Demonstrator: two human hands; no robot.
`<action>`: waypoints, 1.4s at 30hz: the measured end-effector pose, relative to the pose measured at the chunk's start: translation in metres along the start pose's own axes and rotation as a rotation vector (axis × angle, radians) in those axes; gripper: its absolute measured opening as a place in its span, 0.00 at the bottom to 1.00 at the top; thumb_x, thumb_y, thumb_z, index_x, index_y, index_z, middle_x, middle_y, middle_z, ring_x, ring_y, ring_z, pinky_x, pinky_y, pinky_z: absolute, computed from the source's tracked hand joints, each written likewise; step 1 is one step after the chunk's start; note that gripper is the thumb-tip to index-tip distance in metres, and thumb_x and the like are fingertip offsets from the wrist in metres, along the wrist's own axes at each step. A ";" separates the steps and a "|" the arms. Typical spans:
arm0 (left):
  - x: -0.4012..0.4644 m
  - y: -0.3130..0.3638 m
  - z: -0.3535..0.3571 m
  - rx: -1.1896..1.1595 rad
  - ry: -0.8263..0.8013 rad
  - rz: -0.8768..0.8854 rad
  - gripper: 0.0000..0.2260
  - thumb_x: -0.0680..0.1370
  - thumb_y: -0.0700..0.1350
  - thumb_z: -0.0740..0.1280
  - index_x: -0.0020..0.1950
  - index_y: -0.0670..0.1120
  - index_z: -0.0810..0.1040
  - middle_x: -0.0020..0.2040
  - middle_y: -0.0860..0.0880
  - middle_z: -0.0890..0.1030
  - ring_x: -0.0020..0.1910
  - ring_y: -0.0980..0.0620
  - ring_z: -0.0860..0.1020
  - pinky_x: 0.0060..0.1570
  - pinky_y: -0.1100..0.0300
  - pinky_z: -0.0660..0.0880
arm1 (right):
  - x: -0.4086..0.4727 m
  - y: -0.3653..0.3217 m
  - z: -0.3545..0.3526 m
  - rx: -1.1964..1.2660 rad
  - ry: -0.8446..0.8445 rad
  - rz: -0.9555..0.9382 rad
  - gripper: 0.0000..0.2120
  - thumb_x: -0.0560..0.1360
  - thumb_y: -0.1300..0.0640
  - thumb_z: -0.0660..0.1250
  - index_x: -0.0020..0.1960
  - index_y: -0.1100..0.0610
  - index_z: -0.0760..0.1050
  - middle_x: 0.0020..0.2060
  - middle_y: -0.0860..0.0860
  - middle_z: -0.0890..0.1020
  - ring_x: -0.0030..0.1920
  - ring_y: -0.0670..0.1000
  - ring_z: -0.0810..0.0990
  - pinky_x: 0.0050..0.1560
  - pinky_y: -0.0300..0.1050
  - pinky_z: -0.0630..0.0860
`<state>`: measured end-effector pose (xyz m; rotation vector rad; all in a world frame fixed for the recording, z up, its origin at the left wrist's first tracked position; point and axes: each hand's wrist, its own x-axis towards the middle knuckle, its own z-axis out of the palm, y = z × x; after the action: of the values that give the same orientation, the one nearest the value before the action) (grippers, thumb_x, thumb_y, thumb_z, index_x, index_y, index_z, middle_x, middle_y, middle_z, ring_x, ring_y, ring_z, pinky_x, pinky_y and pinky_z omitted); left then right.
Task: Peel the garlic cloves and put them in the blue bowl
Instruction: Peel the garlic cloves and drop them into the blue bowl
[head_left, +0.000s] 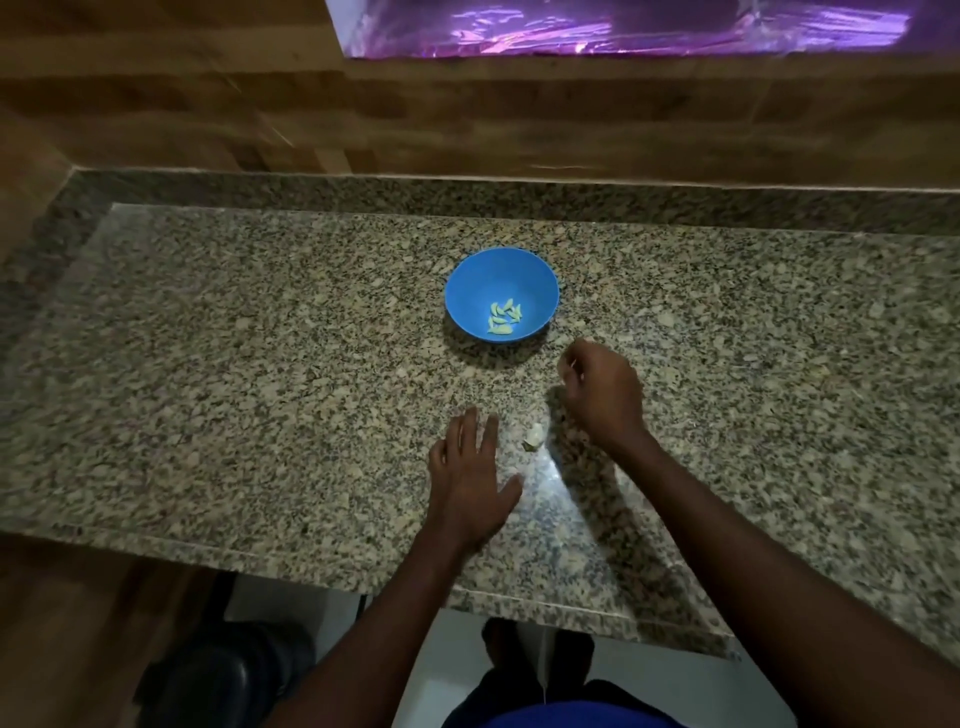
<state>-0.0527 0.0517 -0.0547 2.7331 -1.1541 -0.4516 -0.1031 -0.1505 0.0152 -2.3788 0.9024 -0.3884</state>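
Note:
The blue bowl (501, 275) stands on the granite counter (260, 364) and holds several pale peeled garlic cloves (504, 317). My right hand (605, 392) hovers just right of and below the bowl, fingers curled, pinching something small and pale at its fingertips; what it is cannot be made out. My left hand (470, 475) lies flat on the counter with its fingers spread, holding nothing. Between the two hands sits a pale piece of garlic with skin (535, 435), touched by neither.
A wooden wall (467, 114) rises behind the counter, with a purple-lit opening (623, 26) at the top. The counter's front edge (519, 608) runs below my forearms. A dark stool or seat (223, 675) stands on the floor at lower left.

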 end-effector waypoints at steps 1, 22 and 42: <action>-0.001 0.000 0.002 0.012 0.009 0.004 0.38 0.79 0.66 0.54 0.83 0.48 0.51 0.83 0.43 0.48 0.81 0.41 0.49 0.72 0.42 0.54 | 0.013 -0.013 -0.001 0.029 0.023 -0.039 0.04 0.76 0.60 0.67 0.42 0.55 0.75 0.37 0.51 0.79 0.37 0.53 0.77 0.34 0.45 0.69; 0.019 0.026 -0.009 -0.621 0.240 -0.065 0.12 0.74 0.51 0.76 0.55 0.49 0.83 0.52 0.54 0.73 0.55 0.55 0.69 0.53 0.56 0.74 | -0.052 0.020 0.021 0.208 -0.225 0.433 0.07 0.75 0.59 0.69 0.39 0.53 0.83 0.33 0.50 0.85 0.34 0.50 0.83 0.32 0.34 0.74; 0.004 0.063 -0.041 -1.221 -0.053 -0.162 0.15 0.74 0.29 0.72 0.58 0.41 0.82 0.48 0.39 0.85 0.38 0.59 0.83 0.38 0.65 0.79 | -0.078 0.029 -0.007 0.960 -0.257 0.695 0.07 0.75 0.70 0.70 0.52 0.70 0.81 0.41 0.66 0.84 0.36 0.59 0.84 0.47 0.59 0.84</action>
<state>-0.0796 0.0051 -0.0016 1.7153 -0.3773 -0.8737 -0.1785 -0.1178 -0.0017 -1.1286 1.0338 -0.1597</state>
